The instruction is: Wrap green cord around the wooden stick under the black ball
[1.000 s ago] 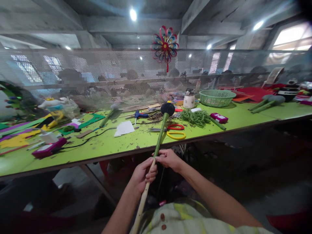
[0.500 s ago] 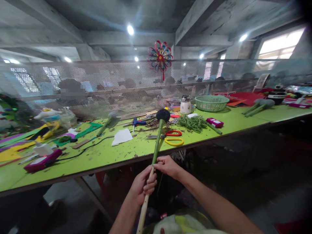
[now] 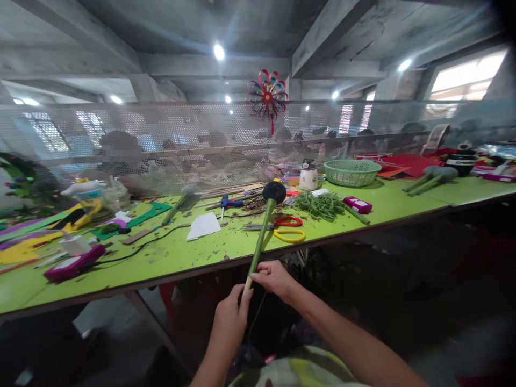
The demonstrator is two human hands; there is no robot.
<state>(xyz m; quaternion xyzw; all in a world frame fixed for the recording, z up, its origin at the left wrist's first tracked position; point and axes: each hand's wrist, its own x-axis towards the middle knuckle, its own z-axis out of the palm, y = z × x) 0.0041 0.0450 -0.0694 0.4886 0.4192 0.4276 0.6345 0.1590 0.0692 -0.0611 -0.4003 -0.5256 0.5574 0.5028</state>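
A wooden stick (image 3: 248, 285) slants up from my hands, its upper part wrapped in green (image 3: 264, 231) and its top a round, dark, fluffy head (image 3: 274, 192). My left hand (image 3: 230, 317) is closed round the bare wood below the wrapping. At the wrapping's lower end, my right hand (image 3: 276, 279) pinches with thumb and forefinger against the stick. A thin strand (image 3: 258, 314) trails down below the right hand; what lies exactly between its fingertips is hidden. Behind the stick, scissors (image 3: 290, 235) with one red and one yellow handle lie on the green table (image 3: 161, 266).
A glue gun (image 3: 230, 202), white paper (image 3: 203, 226) and a pile of green strands (image 3: 322, 206) lie on the table. Farther back stand a white jar (image 3: 308, 178) and a green basket (image 3: 352, 174). A magenta device (image 3: 74, 263) with a cable sits left. A perforated screen (image 3: 181, 123) rises behind.
My left hand has slid lower and turned, its back now showing over the stick. The stick's lower end has swung out of sight. My right hand has shifted slightly down and left.
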